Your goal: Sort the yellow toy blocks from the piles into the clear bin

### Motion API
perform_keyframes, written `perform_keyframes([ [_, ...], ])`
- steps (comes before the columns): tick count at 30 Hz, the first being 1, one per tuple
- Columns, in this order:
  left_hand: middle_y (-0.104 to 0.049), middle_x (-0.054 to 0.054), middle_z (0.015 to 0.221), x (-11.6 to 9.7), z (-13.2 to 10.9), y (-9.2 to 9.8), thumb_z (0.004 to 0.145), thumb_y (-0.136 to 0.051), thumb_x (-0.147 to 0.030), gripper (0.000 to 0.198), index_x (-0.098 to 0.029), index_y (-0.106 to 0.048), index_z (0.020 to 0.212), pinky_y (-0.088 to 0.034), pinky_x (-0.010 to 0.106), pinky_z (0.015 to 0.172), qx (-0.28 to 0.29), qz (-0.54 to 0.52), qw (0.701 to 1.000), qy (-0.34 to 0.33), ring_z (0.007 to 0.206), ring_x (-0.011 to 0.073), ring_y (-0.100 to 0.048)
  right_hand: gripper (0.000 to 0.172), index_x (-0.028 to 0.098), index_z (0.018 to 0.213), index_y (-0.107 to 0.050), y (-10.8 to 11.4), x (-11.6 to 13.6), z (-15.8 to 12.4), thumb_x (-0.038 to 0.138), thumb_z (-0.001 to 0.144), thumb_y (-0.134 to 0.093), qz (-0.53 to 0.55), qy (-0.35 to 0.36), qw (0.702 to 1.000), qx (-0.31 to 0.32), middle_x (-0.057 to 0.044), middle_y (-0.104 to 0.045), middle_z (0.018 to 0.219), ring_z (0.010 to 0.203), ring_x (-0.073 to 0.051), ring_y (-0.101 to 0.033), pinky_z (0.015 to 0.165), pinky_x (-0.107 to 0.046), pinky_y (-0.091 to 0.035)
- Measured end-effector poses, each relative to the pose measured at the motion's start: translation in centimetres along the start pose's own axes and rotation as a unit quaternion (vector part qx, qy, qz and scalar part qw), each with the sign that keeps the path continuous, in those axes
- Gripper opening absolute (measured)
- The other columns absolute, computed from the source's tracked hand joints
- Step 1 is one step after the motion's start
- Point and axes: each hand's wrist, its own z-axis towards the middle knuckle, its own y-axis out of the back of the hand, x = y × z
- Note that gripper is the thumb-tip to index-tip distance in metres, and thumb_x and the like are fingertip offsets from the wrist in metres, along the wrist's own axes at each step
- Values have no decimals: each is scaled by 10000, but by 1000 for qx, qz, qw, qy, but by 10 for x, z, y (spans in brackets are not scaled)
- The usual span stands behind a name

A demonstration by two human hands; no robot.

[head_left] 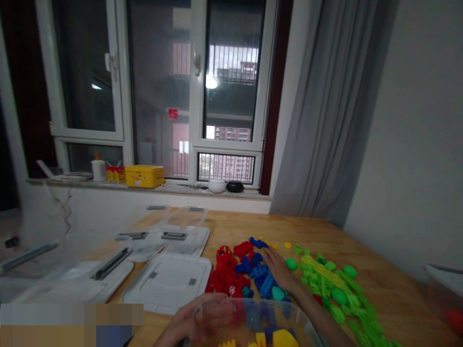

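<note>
A heap of toy bricks lies on the wooden table (361, 241): red ones (227, 277) at the left, blue ones (258, 274) in the middle, green ones (329, 284) to the right. My right hand (277, 267) rests flat on the blue bricks with its fingers stretched out. My left hand (197, 320) grips the rim of a clear plastic tub (253, 323) at the bottom edge. The tub holds yellow and blue pieces (275, 337).
White lids (168, 282) and clear boxes (181, 226) lie at the left of the table. Another clear box (446, 294) stands at the right edge. On the window sill sit a yellow box (143, 176), a cup and two bowls (226, 186). A grey curtain (325, 111) hangs at the right.
</note>
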Motion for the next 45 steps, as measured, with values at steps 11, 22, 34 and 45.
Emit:
perform_keyframes([
  [11,-734,105,1204,4,1,7,636,-677,-269,484,-243,-684,1119,-219,646,1105,-5,1,1000,21,1273,433,-524,483,266,1322,-537,-4,-1,5,513,944,-366,-52,-26,998,-16,-64,-537,1408,1355,-246,-414,1143,-414,-247],
  [22,-706,110,1253,-3,2,7,629,-671,-257,507,-250,-666,1135,-169,685,1102,35,23,999,27,1310,437,-480,376,142,1030,-637,-2,-5,10,365,924,-354,-41,-10,997,-65,-127,-674,1050,1027,-236,-604,922,-313,-418],
  [34,-764,89,1153,24,6,26,608,-684,-208,466,-270,-709,1069,-205,685,1060,-15,-46,999,10,1201,425,-587,205,158,886,-630,3,-7,18,103,768,-472,-68,-69,993,-68,-68,-705,858,823,-184,-649,706,-244,-427],
  [45,-756,82,1153,1,2,5,590,-698,-242,512,-261,-679,1101,-213,646,1083,23,-10,1000,9,1229,417,-556,306,161,1014,-623,19,6,18,74,771,-459,-78,-67,993,-58,-59,-708,846,805,-173,-651,697,-233,-404],
])
